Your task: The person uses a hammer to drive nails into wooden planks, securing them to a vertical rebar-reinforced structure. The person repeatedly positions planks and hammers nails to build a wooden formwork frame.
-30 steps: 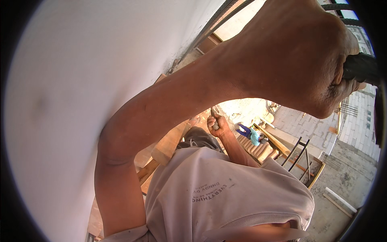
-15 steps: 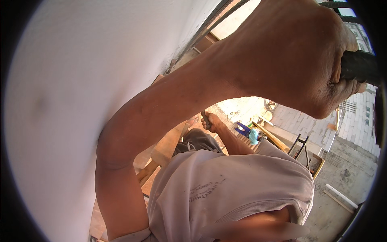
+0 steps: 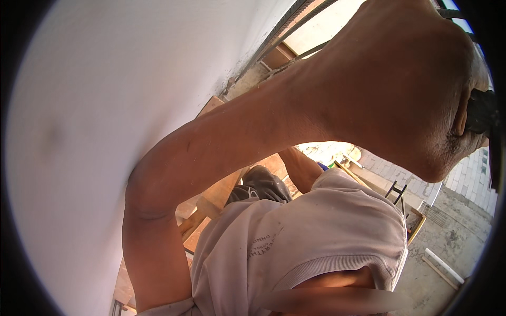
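Note:
My left arm crosses the picture from the lower left to the upper right, close over my body. At its end my left hand is closed round a thick black handle-like piece, whose outer part runs into the dark rim, so I cannot make out what it is. Dark ribbed steel bars stand behind this forearm and hand. Of my right arm only a part shows, bent up from the sleeve. My right hand is hidden behind the left forearm, along with anything it holds.
A white wall rises close beside my left arm. Wooden boards lie below, next to my legs. Far down on the right are a black metal frame, a white pipe, a concrete floor and pale block walling.
My left hand has shifted a little right and down, still closed on the black piece. My right hand, earlier gripping a dark bar-like thing, has passed out of sight behind the left forearm.

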A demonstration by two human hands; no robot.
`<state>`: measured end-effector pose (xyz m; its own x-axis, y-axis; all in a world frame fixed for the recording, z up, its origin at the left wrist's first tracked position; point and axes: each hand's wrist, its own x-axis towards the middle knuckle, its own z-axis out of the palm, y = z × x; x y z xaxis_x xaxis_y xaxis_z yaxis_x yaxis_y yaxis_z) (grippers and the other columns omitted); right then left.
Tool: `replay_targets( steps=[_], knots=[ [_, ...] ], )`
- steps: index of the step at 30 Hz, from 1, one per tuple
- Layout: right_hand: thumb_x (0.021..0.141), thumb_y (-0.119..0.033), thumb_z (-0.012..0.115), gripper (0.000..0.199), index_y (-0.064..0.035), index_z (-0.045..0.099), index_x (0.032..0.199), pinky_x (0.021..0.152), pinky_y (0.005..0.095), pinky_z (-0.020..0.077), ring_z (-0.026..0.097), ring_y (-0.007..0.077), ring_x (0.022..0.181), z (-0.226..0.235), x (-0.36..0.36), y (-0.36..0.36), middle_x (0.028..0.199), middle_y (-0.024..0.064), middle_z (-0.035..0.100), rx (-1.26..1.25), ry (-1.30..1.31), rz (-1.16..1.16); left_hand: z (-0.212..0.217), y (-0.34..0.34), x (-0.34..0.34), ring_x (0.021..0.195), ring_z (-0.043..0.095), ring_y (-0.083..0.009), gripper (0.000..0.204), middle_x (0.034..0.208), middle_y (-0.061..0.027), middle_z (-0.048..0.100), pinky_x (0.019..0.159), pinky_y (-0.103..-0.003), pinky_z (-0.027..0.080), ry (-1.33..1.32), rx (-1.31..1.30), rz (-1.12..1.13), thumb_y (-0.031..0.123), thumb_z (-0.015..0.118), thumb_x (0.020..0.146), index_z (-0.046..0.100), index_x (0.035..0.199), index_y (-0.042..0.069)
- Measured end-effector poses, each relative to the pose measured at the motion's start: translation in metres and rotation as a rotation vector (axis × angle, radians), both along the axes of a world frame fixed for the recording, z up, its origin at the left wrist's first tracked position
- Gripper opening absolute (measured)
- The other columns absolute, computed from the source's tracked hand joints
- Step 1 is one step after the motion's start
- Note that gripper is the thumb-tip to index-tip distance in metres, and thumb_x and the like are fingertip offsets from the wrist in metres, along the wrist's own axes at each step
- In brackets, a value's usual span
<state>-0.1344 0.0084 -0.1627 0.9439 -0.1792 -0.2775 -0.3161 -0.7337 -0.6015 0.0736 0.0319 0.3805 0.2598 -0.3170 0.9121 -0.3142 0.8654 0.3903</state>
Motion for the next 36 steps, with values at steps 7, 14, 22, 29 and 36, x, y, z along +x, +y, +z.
replay_targets(
  steps=[7, 14, 22, 29, 36],
  knots=[
    [0.088, -0.025, 0.055, 0.025, -0.0039, 0.062, 0.099, 0.064, 0.0491, 0.0469, 0.059, 0.0391, 0.074, -0.029, -0.008, 0.012, 0.081, 0.0217, 0.062, 0.057, 0.027, -0.035, 0.006, 0.008, 0.0, 0.056, 0.046, -0.0147, 0.024, 0.064, -0.0063, 0.051, 0.052, -0.032, 0.034, 0.001, -0.002, 0.008, 0.023, 0.059, 0.09, 0.058, 0.082, 0.0],
    [0.089, -0.029, 0.056, 0.029, -0.0021, 0.064, 0.098, 0.066, 0.0494, 0.0486, 0.062, 0.0401, 0.081, -0.037, -0.002, 0.013, 0.087, 0.0233, 0.065, -0.11, 0.094, 0.058, 0.007, 0.011, 0.002, 0.053, 0.045, -0.0138, 0.024, 0.062, -0.0057, 0.05, 0.05, -0.031, 0.034, -0.009, 0.006, -0.007, 0.022, 0.059, 0.09, 0.058, 0.079, 0.0],
    [0.092, -0.034, 0.05, 0.039, -0.001, 0.061, 0.109, 0.072, 0.0457, 0.0502, 0.061, 0.0379, 0.086, -0.031, 0.005, 0.018, 0.096, 0.0229, 0.062, -0.109, -0.125, -0.191, 0.006, 0.009, 0.009, 0.05, 0.045, -0.0128, 0.023, 0.059, -0.005, 0.05, 0.048, -0.03, 0.033, -0.023, 0.016, 0.011, 0.02, 0.06, 0.09, 0.059, 0.077, 0.0],
    [0.1, -0.018, 0.038, 0.019, -0.008, 0.052, 0.107, 0.054, 0.0292, 0.0492, 0.055, 0.018, 0.065, 0.017, 0.031, -0.003, 0.078, 0.0068, 0.052, 1.413, 0.205, -1.254, 0.01, -0.003, 0.022, 0.048, 0.044, -0.0119, 0.023, 0.057, -0.0044, 0.05, 0.046, -0.03, 0.032, -0.037, 0.021, 0.019, 0.018, 0.06, 0.09, 0.059, 0.075, 0.0],
    [0.102, -0.017, 0.032, 0.015, -0.0097, 0.045, 0.102, 0.05, 0.0244, 0.0472, 0.053, 0.0144, 0.064, 0.074, 0.009, -0.055, 0.076, 0.0056, 0.049, 1.657, -0.154, -1.743, 0.013, -0.016, 0.023, 0.045, 0.044, -0.011, 0.024, 0.054, -0.0038, 0.049, 0.044, -0.029, 0.031, -0.035, 0.032, 0.011, 0.016, 0.06, 0.09, 0.059, 0.072, 0.0]
  ],
)
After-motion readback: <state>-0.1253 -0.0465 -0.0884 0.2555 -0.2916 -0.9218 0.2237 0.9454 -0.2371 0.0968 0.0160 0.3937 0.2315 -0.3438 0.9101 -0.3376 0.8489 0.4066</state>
